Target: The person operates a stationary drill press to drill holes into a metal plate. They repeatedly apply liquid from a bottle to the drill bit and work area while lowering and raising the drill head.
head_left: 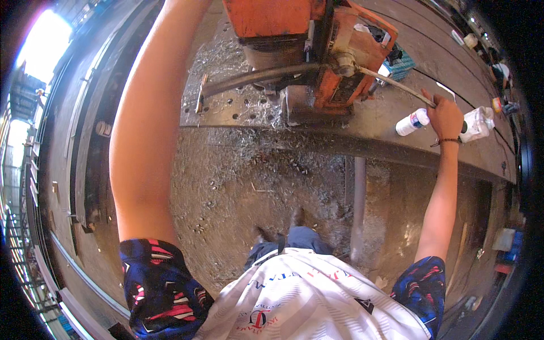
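My right hand [445, 116] is closed around the end of a thin metal feed handle [396, 85]. The handle runs left to a hub on the side of an orange drilling machine [337, 73]. My left arm stretches up past the top edge, so that hand is out of sight. Its forearm passes left of the machine's orange motor housing [266, 20]. The machine stands on a steel piece with several drilled holes [212, 116], strewn with metal shavings. A thick dark bar or hose [260, 76] sticks out leftward from the machine.
Just left of my right hand a white bottle [412, 122] lies on the steel surface. A cloudy plastic bottle [479, 124] is on the other side. Shavings and small slugs litter the floor [232, 198]. Long steel beams [85, 113] run along the left.
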`<state>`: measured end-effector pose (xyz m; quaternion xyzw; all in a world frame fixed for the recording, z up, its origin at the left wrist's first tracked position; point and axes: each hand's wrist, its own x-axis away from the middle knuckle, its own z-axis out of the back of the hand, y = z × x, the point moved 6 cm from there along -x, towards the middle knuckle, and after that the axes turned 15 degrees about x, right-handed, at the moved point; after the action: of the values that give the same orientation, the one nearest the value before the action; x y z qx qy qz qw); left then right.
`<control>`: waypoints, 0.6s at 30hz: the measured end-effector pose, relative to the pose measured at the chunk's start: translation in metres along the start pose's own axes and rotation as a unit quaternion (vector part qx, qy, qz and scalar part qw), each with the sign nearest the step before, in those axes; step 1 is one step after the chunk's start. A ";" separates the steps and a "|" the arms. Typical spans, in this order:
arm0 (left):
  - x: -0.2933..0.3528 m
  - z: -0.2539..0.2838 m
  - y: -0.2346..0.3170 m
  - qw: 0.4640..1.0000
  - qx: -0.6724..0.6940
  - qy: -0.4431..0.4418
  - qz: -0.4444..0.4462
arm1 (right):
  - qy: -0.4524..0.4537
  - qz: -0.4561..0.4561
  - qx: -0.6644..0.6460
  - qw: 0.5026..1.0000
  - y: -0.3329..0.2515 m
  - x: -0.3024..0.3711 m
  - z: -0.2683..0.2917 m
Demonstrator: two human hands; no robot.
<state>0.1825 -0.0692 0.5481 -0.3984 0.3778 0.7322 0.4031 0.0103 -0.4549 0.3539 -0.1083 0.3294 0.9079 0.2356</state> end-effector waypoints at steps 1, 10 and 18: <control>-0.003 0.003 -0.001 1.000 0.004 0.008 0.005 | 0.012 -0.004 -0.007 1.000 0.002 -0.006 0.001; -0.054 -0.048 -0.078 0.999 0.023 -0.039 0.012 | 0.006 0.086 -0.004 0.996 0.001 -0.079 -0.003; -0.073 -0.069 -0.102 0.989 0.027 -0.109 0.092 | 0.098 0.227 -0.179 0.952 -0.081 -0.089 0.034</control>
<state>0.3187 -0.1107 0.5615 -0.2690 0.3864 0.7945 0.3835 0.1263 -0.4104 0.3668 -0.1597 0.1987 0.9664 -0.0331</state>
